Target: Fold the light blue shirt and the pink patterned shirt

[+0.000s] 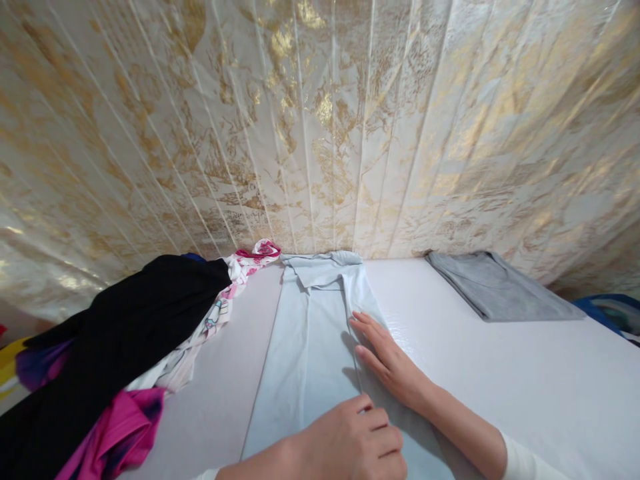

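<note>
A pale blue collared shirt (305, 347) lies flat on the white table (500, 387), its collar towards the wall and one side folded in along a straight crease. My right hand (387, 360) rests flat on the folded-in side, fingers stretched out and together, pointing at the collar. My left hand (350, 443) is at the near end of the crease, fingers curled and pinching the shirt's fabric.
A heap of clothes lies at the left: a black garment (120, 340), a pink one (120, 433) and a white one with pink print (235, 287). A folded grey garment (500, 287) sits at the back right. A gold-patterned wall (320, 120) stands behind the table.
</note>
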Demonstrator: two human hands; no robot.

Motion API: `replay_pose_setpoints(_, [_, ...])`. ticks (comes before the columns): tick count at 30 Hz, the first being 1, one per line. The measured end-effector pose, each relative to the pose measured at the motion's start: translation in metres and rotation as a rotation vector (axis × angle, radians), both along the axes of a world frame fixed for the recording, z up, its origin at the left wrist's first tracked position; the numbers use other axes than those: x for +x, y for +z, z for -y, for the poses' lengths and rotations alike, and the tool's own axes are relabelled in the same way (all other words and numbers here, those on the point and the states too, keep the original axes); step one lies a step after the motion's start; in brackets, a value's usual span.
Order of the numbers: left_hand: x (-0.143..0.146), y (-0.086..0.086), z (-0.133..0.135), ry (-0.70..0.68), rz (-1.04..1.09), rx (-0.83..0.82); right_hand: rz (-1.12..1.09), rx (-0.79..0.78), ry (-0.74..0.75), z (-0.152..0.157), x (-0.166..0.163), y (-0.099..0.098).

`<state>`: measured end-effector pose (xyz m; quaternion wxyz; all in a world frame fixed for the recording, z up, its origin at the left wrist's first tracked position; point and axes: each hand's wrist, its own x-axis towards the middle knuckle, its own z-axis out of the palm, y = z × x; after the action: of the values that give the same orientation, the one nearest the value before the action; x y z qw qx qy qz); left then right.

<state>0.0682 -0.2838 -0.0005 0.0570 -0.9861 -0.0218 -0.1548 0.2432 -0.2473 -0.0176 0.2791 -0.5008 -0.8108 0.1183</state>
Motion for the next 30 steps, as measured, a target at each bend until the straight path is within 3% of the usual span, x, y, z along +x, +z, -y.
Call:
replay_pose_setpoints(5, [-0.002, -0.002, 0.0, 0.09, 0.002, -0.128, -0.152, -0.205, 0.065, 0.043, 0.015, 0.029])
replay_pose_setpoints(9, [-0.008, 0.003, 0.001, 0.135, -0.019, -0.238, -0.118, -0.342, 0.109, 0.075, 0.037, 0.036])
replay_pose_setpoints(15, [-0.01, 0.009, 0.004, 0.132, 0.014, -0.305, 0.044, -0.177, 0.153, 0.084, 0.05, 0.025])
replay_pose_setpoints(23, [-0.006, 0.003, 0.008, 0.199, 0.045, -0.358, 0.078, -0.122, 0.19, 0.106, 0.04, 0.045])
replay_pose_setpoints(30, [-0.004, -0.007, 0.01, 0.248, 0.255, -0.544, 0.257, 0.076, 0.08, 0.112, 0.029, 0.014])
